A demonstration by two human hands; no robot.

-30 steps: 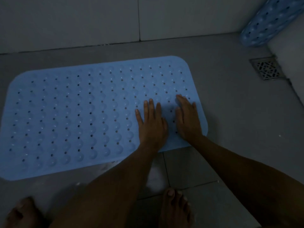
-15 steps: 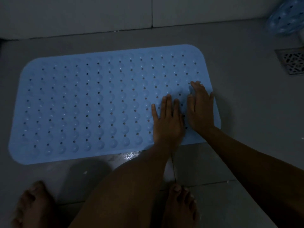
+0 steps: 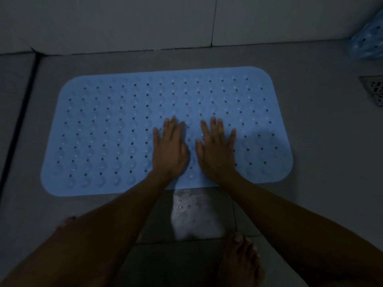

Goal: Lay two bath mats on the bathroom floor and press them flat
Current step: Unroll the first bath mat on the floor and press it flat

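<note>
- The blue bath mat (image 3: 107,131) is lying spread on the grey bathroom floor (image 3: 310,162), long side towards the person, far edge near the wall; it is looking flat all over.
- The left hand (image 3: 169,151) is pressing palm-down on the middle of the mat near the front edge, fingers straight and lying close together, thumb out to the side.
- The right hand (image 3: 216,151) is pressing just beside it, apart from it, fingers straight and slightly fanned.
- Judgement: the mat is looking thin, limp and rubbery, so it is probably bending freely; an edge or corner is the likely place to grip, and flat palms are suiting the pressing.
- The floor in front of the mat is glinting, possibly wet, so slipping is a risk.
- A second mat (image 3: 367,44) is sitting rolled in the far right corner, beyond the floor drain (image 3: 374,90).
</note>
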